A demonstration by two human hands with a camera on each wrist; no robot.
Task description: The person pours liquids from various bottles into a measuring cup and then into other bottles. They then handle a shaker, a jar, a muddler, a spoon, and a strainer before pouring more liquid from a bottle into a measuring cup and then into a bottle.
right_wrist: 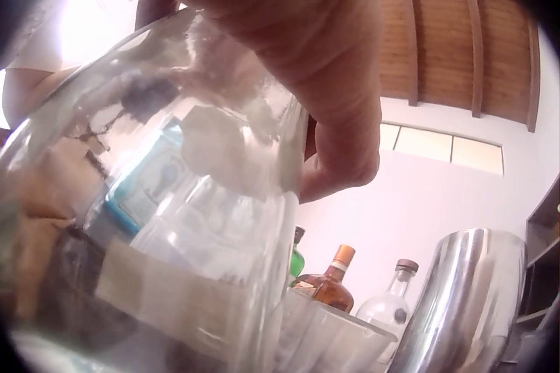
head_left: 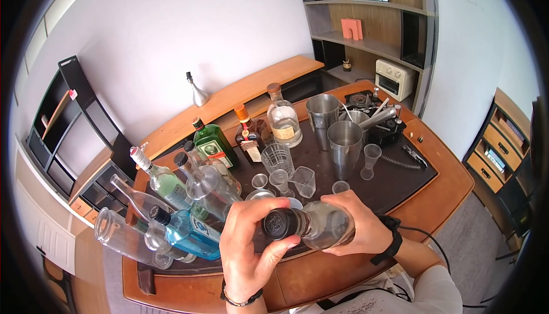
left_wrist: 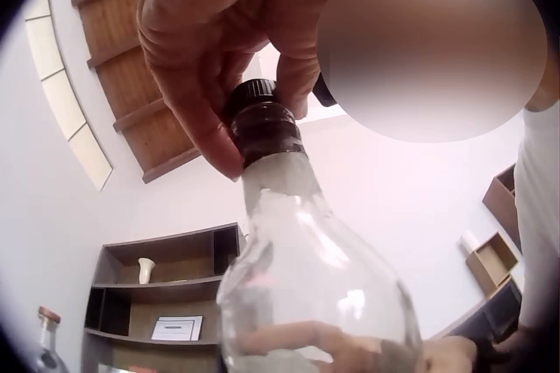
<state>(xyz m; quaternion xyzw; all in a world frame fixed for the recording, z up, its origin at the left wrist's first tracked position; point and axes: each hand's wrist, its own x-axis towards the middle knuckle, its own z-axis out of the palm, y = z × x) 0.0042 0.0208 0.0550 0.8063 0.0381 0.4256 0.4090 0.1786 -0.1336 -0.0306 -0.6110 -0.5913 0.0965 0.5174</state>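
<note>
A clear glass bottle (head_left: 329, 226) is held up over the front of the table, tilted with its black cap (head_left: 278, 224) toward the head camera. My left hand (head_left: 245, 251) pinches the cap between thumb and fingers. Around the bottle's body my right hand (head_left: 366, 228) is wrapped. The left wrist view shows the ridged cap (left_wrist: 255, 90) seated on a neck with a dark band, above rounded glass shoulders. Seen close in the right wrist view, the bottle's wall (right_wrist: 210, 303) is see-through. Beyond the hands stand small plastic measuring cups (head_left: 303, 181).
Several bottles crowd the left, among them a blue one (head_left: 197, 235) and a green one (head_left: 214, 142). Metal shaker tins (head_left: 345, 148) and an hourglass-shaped jigger (head_left: 370, 161) stand on the right of the dark mat (head_left: 394, 182). A cable (head_left: 429, 231) trails from my right wrist.
</note>
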